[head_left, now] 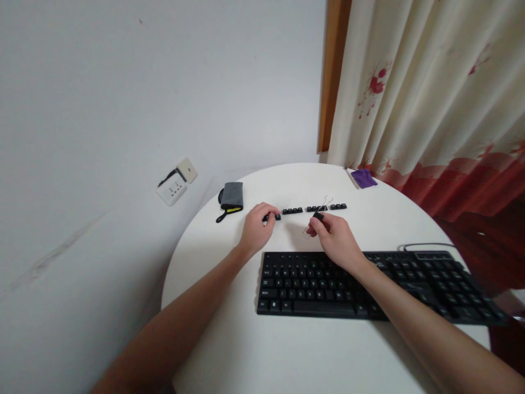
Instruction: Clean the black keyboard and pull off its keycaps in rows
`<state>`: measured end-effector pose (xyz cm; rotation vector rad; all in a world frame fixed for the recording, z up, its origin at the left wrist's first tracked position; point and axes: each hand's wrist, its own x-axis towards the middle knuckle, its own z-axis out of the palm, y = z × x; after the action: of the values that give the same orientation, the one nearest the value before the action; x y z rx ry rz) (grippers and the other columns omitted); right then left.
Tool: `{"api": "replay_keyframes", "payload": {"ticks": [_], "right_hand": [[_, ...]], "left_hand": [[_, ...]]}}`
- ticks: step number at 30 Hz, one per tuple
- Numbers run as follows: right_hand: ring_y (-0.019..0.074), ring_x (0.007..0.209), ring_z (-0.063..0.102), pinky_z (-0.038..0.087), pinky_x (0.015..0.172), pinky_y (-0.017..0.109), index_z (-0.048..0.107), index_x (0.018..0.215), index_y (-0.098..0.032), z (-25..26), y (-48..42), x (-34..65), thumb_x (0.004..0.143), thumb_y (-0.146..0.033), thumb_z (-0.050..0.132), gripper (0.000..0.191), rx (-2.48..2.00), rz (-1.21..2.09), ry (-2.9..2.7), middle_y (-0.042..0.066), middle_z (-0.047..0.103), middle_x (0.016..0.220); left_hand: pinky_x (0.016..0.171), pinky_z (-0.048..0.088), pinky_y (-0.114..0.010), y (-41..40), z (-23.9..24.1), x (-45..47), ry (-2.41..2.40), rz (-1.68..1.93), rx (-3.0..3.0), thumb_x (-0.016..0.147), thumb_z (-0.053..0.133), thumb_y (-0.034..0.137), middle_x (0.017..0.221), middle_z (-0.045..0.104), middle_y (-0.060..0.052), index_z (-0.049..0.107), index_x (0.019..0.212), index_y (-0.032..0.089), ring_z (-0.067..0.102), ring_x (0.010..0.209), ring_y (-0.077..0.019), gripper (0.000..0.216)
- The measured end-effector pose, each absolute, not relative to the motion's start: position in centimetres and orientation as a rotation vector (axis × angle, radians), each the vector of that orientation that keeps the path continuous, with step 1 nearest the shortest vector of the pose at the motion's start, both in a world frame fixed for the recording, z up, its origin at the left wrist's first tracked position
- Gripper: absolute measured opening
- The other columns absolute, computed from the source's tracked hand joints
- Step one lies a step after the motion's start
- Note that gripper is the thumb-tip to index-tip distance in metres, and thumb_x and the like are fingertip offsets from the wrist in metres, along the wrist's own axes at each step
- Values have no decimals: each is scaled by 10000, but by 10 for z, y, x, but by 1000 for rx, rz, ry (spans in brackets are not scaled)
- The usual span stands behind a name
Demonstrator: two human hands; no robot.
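My left hand (258,225) is at the left end of a row of loose black keycaps (292,210), its thumb and forefinger closed around a keycap (278,217) there. The fingers hide part of that leftmost group. In my right hand (334,232) is a wire keycap puller with a black handle (318,216); thin wire loops stick out above and below the fingers. This hand hovers over the back edge of a black keyboard (315,308), between it and the keycap row. The right wrist and forearm cover some of its keys.
A grey cloth pouch (233,195) with a black loop lies at the back left of the round white table (213,284). A purple cloth (363,178) lies at the back right. The keyboard's cable (426,244) curves behind it. A wall with sockets (172,189) borders the left.
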<state>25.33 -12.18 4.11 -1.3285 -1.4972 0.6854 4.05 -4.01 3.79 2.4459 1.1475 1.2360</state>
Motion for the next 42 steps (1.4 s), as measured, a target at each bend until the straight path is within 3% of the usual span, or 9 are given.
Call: {"api": "replay_keyframes", "payload": {"ticks": [4, 9, 14, 23, 25, 27, 29, 37, 42], "right_hand": [[199, 706, 672, 486, 699, 310, 658, 751, -177, 47, -122, 257, 947, -390, 486, 337, -1371, 588, -1452, 73, 729, 748], [212, 703, 674, 492, 702, 323, 658, 761, -169, 50, -120, 263, 941, -419, 491, 350, -1398, 525, -1375, 87, 730, 744], [216, 706, 673, 498, 695, 325, 657, 768, -167, 47, -118, 264, 938, -449, 490, 369, -1393, 530, -1379, 93, 731, 759], [209, 688, 635, 471, 626, 299, 656, 769, -170, 47, -121, 262, 929, -436, 504, 345, -1379, 477, -1450, 77, 703, 737], [205, 680, 631, 467, 624, 298, 655, 769, -171, 47, -121, 261, 930, -432, 504, 341, -1376, 488, -1458, 75, 702, 734], [204, 679, 633, 465, 626, 297, 660, 778, -169, 46, -121, 260, 930, -430, 508, 338, -1380, 507, -1466, 75, 705, 738], [204, 686, 641, 466, 633, 298, 663, 779, -166, 45, -121, 259, 931, -425, 512, 336, -1383, 524, -1470, 76, 709, 748], [197, 700, 652, 463, 651, 291, 662, 769, -164, 47, -124, 256, 935, -390, 510, 319, -1376, 539, -1503, 62, 709, 747], [192, 705, 648, 456, 657, 289, 662, 768, -163, 48, -124, 255, 938, -383, 507, 319, -1376, 543, -1519, 60, 711, 760]], "left_hand": [[970, 482, -418, -80, 42, 52, 944, 703, 2574, 933, 559, 349, 1116, 703, -73, 655, 1115, 214, 633, 1051, -239, 246], [1086, 404, -477, -127, 49, 60, 713, 302, 2670, 722, 684, 698, 1394, 551, -137, 424, 1449, 220, 510, 1274, -342, 909], [1119, 342, -503, -143, 49, 65, 688, 246, 2764, 604, 768, 668, 1430, 493, -161, 301, 1509, 203, 461, 1305, -382, 1119], [1064, 374, -481, -131, 53, 46, 729, 130, 2821, 589, 743, 703, 1414, 492, -202, 336, 1483, 153, 486, 1259, -394, 1126], [988, 437, -432, -113, 52, 39, 670, 188, 2793, 660, 704, 719, 1303, 583, -163, 454, 1409, 185, 554, 1169, -350, 953], [908, 470, -382, -90, 47, 33, 809, 322, 2752, 883, 562, 584, 1107, 669, -116, 606, 1243, 217, 621, 1033, -284, 517], [885, 477, -372, -69, 39, 30, 1054, 407, 2714, 979, 444, 450, 1028, 700, -109, 660, 1143, 204, 654, 976, -265, 366], [951, 474, -391, -49, 17, 27, 1345, 66, 2754, 992, 366, 368, 1327, 619, -196, 399, 1463, 102, 628, 1165, -299, 542], [996, 461, -399, -50, 22, 29, 1365, -16, 2755, 997, 334, 350, 1401, 561, -203, 337, 1504, 77, 596, 1224, -307, 576]]}}
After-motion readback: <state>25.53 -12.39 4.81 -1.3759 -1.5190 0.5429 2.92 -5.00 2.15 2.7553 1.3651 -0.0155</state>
